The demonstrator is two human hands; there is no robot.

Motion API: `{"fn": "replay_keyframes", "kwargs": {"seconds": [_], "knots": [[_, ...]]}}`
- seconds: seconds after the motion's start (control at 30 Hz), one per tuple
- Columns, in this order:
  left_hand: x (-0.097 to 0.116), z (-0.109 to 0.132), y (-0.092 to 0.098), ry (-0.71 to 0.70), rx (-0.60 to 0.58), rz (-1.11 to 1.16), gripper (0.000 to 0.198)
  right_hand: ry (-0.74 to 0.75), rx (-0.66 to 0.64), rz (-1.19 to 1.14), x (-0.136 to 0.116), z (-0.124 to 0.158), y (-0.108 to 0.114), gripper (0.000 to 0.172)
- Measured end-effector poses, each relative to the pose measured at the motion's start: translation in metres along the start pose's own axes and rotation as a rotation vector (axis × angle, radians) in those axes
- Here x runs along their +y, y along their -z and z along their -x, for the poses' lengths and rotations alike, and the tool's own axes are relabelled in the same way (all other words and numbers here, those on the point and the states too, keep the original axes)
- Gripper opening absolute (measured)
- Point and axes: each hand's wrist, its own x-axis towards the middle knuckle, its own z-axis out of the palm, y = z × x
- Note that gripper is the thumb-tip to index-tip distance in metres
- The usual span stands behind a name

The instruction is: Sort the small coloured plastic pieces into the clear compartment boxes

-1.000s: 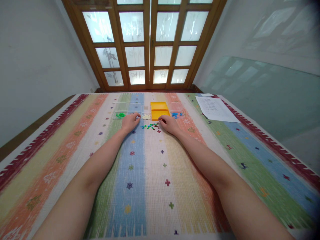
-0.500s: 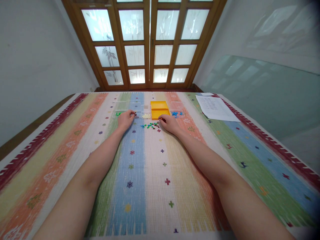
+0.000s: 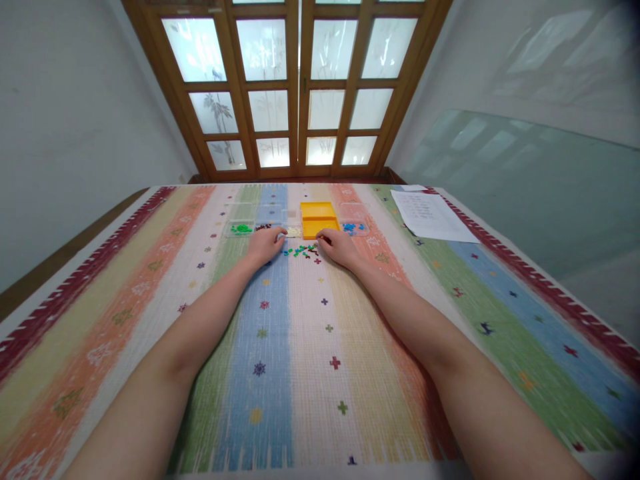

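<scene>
A small heap of coloured plastic pieces, green, blue and dark red, lies on the striped cloth between my hands. My left hand rests at the heap's left edge with fingers curled toward it, close to a clear box of pale pieces. My right hand lies at the heap's right edge, fingers bent and pressed near the front corner of the yellow tray. Whatever either hand pinches is too small to make out.
A row of clear boxes sits behind the heap: one with green pieces, one with dark pieces, one with blue pieces. A printed sheet of paper lies at the far right. Wooden glazed doors stand beyond the table.
My left hand went left to the boxes with green and dark pieces, then came back right to the heap's edge. My right hand has stayed in place.
</scene>
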Motion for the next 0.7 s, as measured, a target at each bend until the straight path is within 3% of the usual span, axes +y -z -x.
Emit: {"fn": "replay_keyframes", "kwargs": {"seconds": [0.17,0.3,0.7], "knots": [[0.028,0.008,-0.009,-0.264,-0.143,0.005,0.033,0.001,0.001,0.007,-0.001,0.0,0.0,0.021],[0.036,0.011,-0.014,-0.414,-0.205,0.004,0.035,0.002,-0.006,0.008,-0.002,0.0,0.002,0.021],[0.04,0.013,-0.014,-0.389,-0.246,0.029,0.029,-0.013,-0.02,0.023,-0.002,0.0,0.002,0.022]]}}
